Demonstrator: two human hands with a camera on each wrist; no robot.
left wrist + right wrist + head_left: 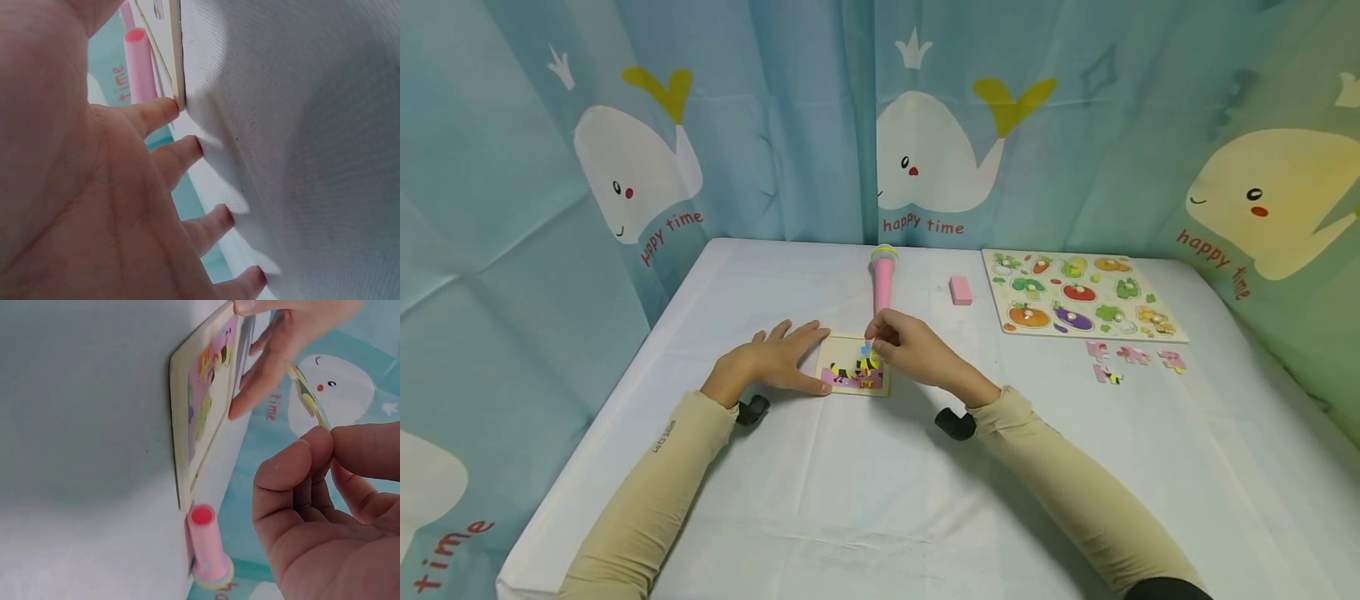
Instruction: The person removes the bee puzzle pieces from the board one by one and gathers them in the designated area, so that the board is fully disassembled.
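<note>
A small square puzzle board [852, 392] lies on the table, its lower part filled with pink, yellow and black pieces. My left hand [777, 361] rests with spread fingers at the board's left side, thumb at the lower left corner; in the left wrist view a fingertip touches the board's edge [177, 56]. Above the board's right side, my right hand [917, 350] pinches a thin puzzle piece [307, 394] between thumb and finger, held clear of the board in the right wrist view.
Behind the board lies a pink microphone [883, 279], with a pink block [960, 291] to its right. A vegetable puzzle board [1052, 331] is at the back right. Several loose pieces [1133, 356] lie in front of it. A whale-print curtain [820, 125] hangs behind.
</note>
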